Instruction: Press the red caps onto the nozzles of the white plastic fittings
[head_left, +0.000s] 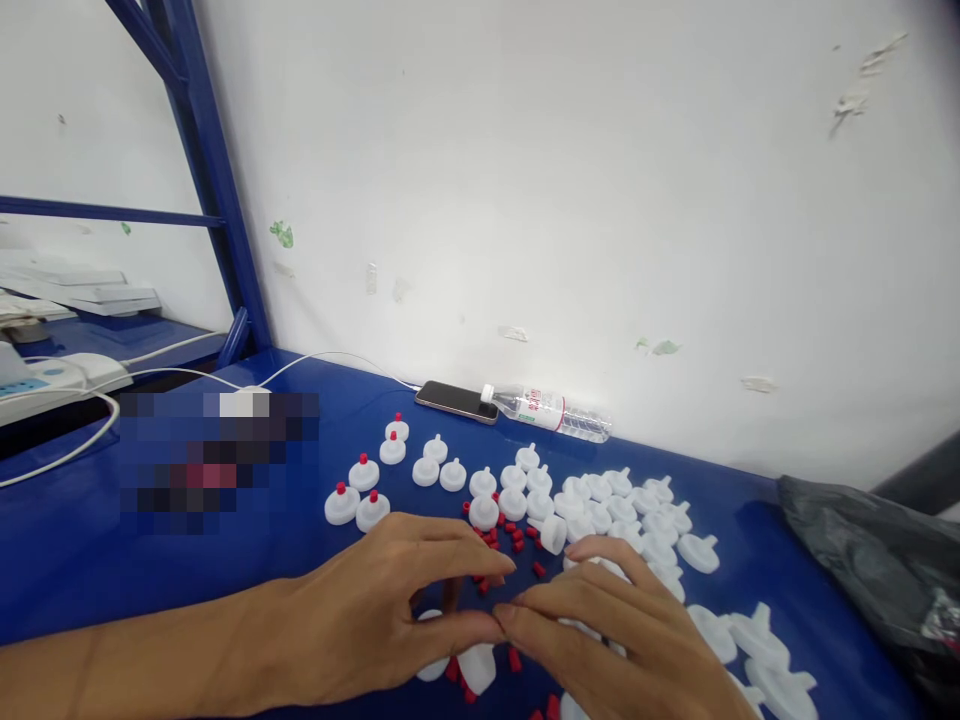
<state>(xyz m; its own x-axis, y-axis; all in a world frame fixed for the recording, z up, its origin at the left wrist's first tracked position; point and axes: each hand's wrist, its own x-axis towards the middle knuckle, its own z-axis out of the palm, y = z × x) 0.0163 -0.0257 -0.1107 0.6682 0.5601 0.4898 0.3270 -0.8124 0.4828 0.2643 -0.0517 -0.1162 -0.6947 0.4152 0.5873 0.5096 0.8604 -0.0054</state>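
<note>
My left hand [424,590] is over the front of the blue table, thumb and forefinger curved with a gap between them and nothing visible there. My right hand [611,625] meets it at the thumb tips, its thumb and forefinger pressed together; anything between them is hidden. Beneath the hands lie a white nozzle cap [478,667] and small red tips [514,659]. More red tips [517,540] are scattered just beyond the fingers. Several white nozzle caps [622,510] crowd beside my right hand. Beyond my left hand stand white caps with red tips fitted [364,472].
A phone [457,400] on a cable and a clear water bottle [555,411] lie along the white wall. A dark plastic bag [862,560] is at the right edge. Left are a blue metal frame [210,150], a power strip [67,380] and a blurred patch.
</note>
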